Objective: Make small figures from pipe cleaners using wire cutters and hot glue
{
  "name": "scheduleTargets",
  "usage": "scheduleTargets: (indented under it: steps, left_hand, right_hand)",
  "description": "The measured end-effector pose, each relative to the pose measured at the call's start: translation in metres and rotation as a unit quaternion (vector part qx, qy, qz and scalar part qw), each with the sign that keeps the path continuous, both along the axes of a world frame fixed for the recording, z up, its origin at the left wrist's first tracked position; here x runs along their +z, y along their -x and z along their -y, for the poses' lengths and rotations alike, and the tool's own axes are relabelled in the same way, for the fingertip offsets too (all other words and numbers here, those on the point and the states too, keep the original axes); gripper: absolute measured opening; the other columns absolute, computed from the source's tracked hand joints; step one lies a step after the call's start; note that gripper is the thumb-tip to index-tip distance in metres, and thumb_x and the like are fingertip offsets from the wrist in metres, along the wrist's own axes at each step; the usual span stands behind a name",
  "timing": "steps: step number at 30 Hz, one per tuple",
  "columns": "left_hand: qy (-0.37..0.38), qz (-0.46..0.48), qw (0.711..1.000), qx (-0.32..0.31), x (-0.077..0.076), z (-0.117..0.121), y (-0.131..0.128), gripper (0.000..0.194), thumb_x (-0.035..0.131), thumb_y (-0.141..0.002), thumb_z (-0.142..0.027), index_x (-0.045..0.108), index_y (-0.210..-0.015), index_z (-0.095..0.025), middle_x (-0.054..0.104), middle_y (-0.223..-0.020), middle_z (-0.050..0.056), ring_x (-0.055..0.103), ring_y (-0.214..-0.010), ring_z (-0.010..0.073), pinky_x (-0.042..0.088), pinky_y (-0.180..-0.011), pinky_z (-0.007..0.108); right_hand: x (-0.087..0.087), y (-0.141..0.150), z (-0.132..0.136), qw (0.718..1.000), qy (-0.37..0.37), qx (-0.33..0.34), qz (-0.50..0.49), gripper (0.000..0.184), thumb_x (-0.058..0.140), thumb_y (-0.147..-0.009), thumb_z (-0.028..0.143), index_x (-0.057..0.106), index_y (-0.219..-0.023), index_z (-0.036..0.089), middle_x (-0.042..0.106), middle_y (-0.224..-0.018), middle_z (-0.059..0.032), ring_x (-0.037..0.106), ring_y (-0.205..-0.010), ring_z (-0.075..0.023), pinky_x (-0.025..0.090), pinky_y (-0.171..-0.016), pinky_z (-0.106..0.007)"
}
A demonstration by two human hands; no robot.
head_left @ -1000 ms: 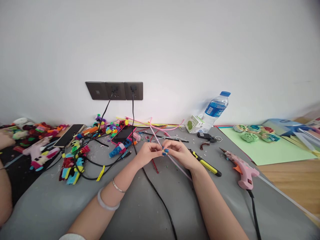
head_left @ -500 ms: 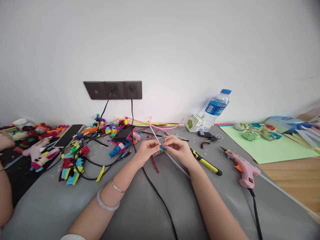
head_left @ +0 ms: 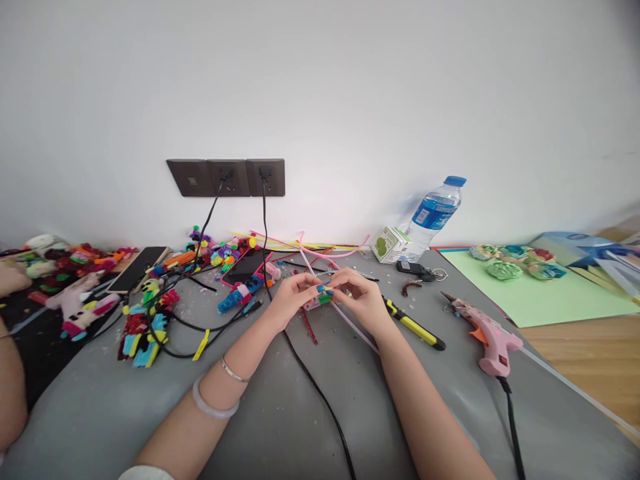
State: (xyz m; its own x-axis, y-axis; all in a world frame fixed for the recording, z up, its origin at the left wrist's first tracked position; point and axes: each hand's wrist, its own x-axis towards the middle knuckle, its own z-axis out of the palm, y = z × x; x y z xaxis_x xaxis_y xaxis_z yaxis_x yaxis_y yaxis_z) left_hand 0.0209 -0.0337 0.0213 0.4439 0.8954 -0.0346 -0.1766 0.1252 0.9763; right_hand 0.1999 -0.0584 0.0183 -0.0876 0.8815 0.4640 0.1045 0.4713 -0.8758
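Observation:
At the middle of the table my left hand (head_left: 296,299) and my right hand (head_left: 356,298) meet, fingertips with blue nails pinched together. Between them they grip a long pale pink pipe cleaner (head_left: 356,327). One length of it slants up toward the wall, and the other runs down under my right wrist. The exact spot where the fingers press is too small to make out. Just beneath the fingertips shows a small green and pinkish thing (head_left: 324,299), partly hidden. A red glittery strip (head_left: 309,327) lies below my left hand.
A pink glue gun (head_left: 493,343) and a yellow utility knife (head_left: 415,325) lie at right. A water bottle (head_left: 434,217), a small carton (head_left: 390,245) and keys (head_left: 417,269) stand or lie behind. Pipe-cleaner figures (head_left: 145,327), phones and black cables (head_left: 315,387) fill the left; another person's arm (head_left: 11,393) shows there.
Both hands stay together at nearly the same place, fingers shifting slightly on the pipe cleaner. More of the green thing beneath them shows now. The view has moved a little.

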Motion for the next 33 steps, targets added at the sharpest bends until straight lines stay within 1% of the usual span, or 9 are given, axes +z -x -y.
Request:
scheduleTargets:
  steps: [7, 11, 16, 19, 22, 25, 29, 31, 33]
  left_hand:
    - [-0.027, -0.019, 0.999, 0.032, -0.003, -0.003, 0.000, 0.039, 0.083, -0.063, -0.048, 0.071, -0.078, -0.014, 0.064, -0.070, 0.002, 0.050, -0.058, 0.0094, 0.038, -0.052, 0.021]
    - [-0.079, -0.042, 0.994, 0.059, -0.005, -0.004, 0.000, 0.033, 0.079, -0.068, -0.045, 0.074, -0.078, -0.014, 0.069, -0.072, 0.004, 0.055, -0.061, 0.0127, 0.043, -0.056, 0.024]
    - [-0.154, -0.063, 0.983, 0.072, -0.007, -0.004, 0.001, 0.023, 0.074, -0.075, -0.039, 0.074, -0.077, -0.016, 0.072, -0.076, 0.006, 0.062, -0.071, 0.0173, 0.050, -0.068, 0.029]
    - [-0.196, -0.076, 0.974, 0.082, -0.008, -0.003, 0.001, 0.021, 0.071, -0.078, -0.037, 0.074, -0.078, -0.016, 0.071, -0.079, 0.006, 0.064, -0.077, 0.0189, 0.051, -0.069, 0.028]
    - [-0.220, -0.084, 0.969, 0.079, -0.007, -0.002, 0.001, 0.022, 0.069, -0.081, -0.038, 0.074, -0.079, -0.017, 0.070, -0.080, 0.006, 0.063, -0.077, 0.0183, 0.049, -0.067, 0.027]
    - [-0.220, -0.083, 0.969, 0.070, -0.006, -0.002, 0.001, 0.023, 0.069, -0.081, -0.039, 0.074, -0.079, -0.016, 0.070, -0.080, 0.006, 0.062, -0.076, 0.0176, 0.048, -0.067, 0.026]
    - [-0.190, -0.062, 0.978, 0.058, -0.008, -0.002, -0.001, 0.024, 0.070, -0.081, -0.039, 0.073, -0.079, -0.016, 0.070, -0.079, 0.005, 0.062, -0.077, 0.0176, 0.048, -0.071, 0.027]
    - [-0.176, -0.054, 0.981, 0.060, -0.009, -0.002, -0.002, 0.024, 0.071, -0.080, -0.039, 0.073, -0.079, -0.015, 0.070, -0.078, 0.005, 0.062, -0.076, 0.0172, 0.048, -0.072, 0.027]
    - [-0.165, -0.052, 0.983, 0.068, -0.011, -0.001, -0.003, 0.024, 0.071, -0.079, -0.039, 0.073, -0.079, -0.015, 0.071, -0.078, 0.005, 0.061, -0.074, 0.0170, 0.047, -0.069, 0.027]
  right_hand:
    - [0.002, 0.001, 0.000, 0.999, -0.024, -0.024, 0.036, 0.018, 0.073, -0.084, 0.044, 0.074, -0.081, 0.026, 0.067, -0.085, -0.0073, 0.060, -0.082, -0.0230, 0.047, -0.069, -0.038]
    - [0.003, 0.002, 0.002, 0.998, -0.025, -0.020, 0.045, 0.014, 0.072, -0.085, 0.040, 0.072, -0.085, 0.025, 0.067, -0.086, -0.0067, 0.060, -0.081, -0.0221, 0.047, -0.070, -0.037]
    - [0.004, 0.002, 0.003, 0.998, -0.024, -0.027, 0.050, 0.015, 0.071, -0.086, 0.038, 0.070, -0.082, 0.024, 0.066, -0.081, -0.0055, 0.058, -0.074, -0.0206, 0.045, -0.067, -0.036]
    - [0.003, 0.001, 0.003, 0.998, -0.011, -0.032, 0.051, 0.016, 0.070, -0.087, 0.039, 0.070, -0.082, 0.024, 0.065, -0.079, -0.0049, 0.058, -0.073, -0.0202, 0.045, -0.066, -0.035]
    - [0.002, 0.000, 0.003, 0.998, 0.003, -0.034, 0.051, 0.017, 0.069, -0.087, 0.039, 0.070, -0.081, 0.023, 0.065, -0.079, -0.0046, 0.057, -0.072, -0.0195, 0.044, -0.064, -0.034]
    - [0.002, 0.000, 0.003, 0.998, 0.019, -0.027, 0.045, 0.019, 0.067, -0.087, 0.041, 0.069, -0.081, 0.023, 0.063, -0.080, -0.0049, 0.056, -0.072, -0.0193, 0.044, -0.061, -0.032]
    - [0.002, 0.000, 0.003, 0.999, 0.037, -0.018, 0.022, 0.022, 0.068, -0.087, 0.044, 0.069, -0.081, 0.022, 0.062, -0.080, -0.0051, 0.055, -0.071, -0.0188, 0.045, -0.060, -0.031]
    - [0.002, 0.000, 0.003, 0.999, 0.045, -0.015, 0.014, 0.023, 0.069, -0.086, 0.044, 0.069, -0.081, 0.022, 0.062, -0.079, -0.0050, 0.055, -0.071, -0.0184, 0.045, -0.060, -0.031]
    - [0.000, 0.000, 0.002, 0.998, 0.053, -0.017, 0.005, 0.023, 0.070, -0.084, 0.044, 0.069, -0.080, 0.021, 0.062, -0.079, -0.0047, 0.056, -0.070, -0.0180, 0.045, -0.059, -0.031]
